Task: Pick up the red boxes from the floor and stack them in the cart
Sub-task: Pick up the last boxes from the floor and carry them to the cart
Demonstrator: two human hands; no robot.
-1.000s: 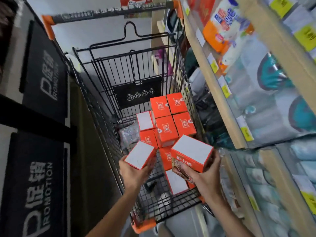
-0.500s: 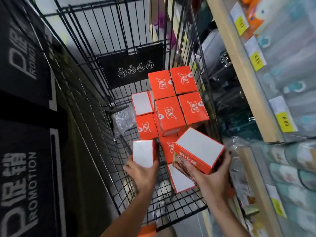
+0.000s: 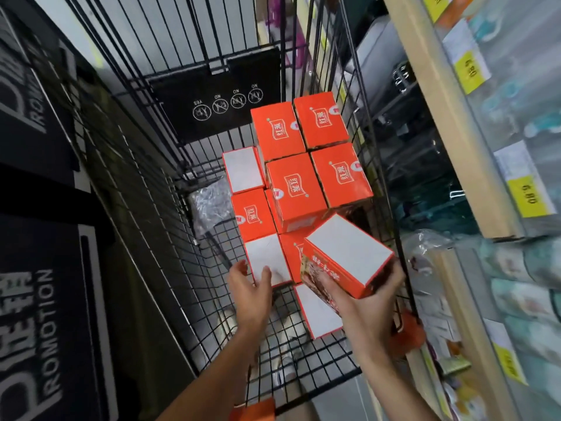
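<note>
Head view looks down into the wire cart (image 3: 170,226), w/ both hands over its near end. Right hand (image 3: 364,302) grips a red box (image 3: 349,256) from below: fingers curl up its far side, thumb on the printed near face, white panel up. Box is tilted and held above the cart floor, apparently so it can be swung onto the stack w/o knocking the rows.

Left hand (image 3: 252,290) lies w/ fingers straight and relaxed, tips touching the near edge of a white-topped box (image 3: 265,256) just ahead of them. That box sits flat, touching an orange-topped box (image 3: 250,214) beyond it. Looks like the hand is nudging it square against its neighbours; not gripping.

Beyond the fingers, four higher boxes (image 3: 297,189) sit in a tight two-by-two, pressed toward the cart's right wall, prob. to keep the stack steady. Another white-faced box (image 3: 318,311) lies flat under the right wrist. Crumpled clear plastic (image 3: 209,202) sits left of the rows.

Shelves w/ yellow price tags (image 3: 523,192) run along the right. No floor boxes visible.
</note>
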